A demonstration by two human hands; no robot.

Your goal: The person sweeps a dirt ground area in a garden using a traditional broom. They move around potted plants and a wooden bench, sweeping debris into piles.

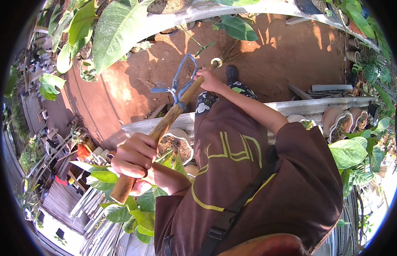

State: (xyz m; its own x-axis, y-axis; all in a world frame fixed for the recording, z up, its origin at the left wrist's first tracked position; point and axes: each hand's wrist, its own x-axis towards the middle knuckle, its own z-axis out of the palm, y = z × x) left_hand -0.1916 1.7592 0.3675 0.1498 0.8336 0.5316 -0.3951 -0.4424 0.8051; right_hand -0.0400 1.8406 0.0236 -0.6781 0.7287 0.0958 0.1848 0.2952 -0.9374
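Observation:
A stick broom with a wooden handle (168,123) slants across the view, its free end near me at the lower left. My left hand (134,156) is wrapped around the handle close to that end. Farther down, my right hand (209,79) grips it just above a pale ring (216,62) where the bristles begin. The thin brown bristles (230,51) fan out over the bare reddish soil (291,64), beside my dark shoe (231,73). Between my hands, a blue strap (175,83) is knotted round the handle, with a loop standing out from it.
Large green leaves (117,35) hang over the far side. A pale curved border (198,14) edges the soil there. Another low border (313,104) runs beside my legs, with planted pots (337,123) behind it. Wood scraps (329,91) lie rightward; stacked strips (102,220) lie lower left.

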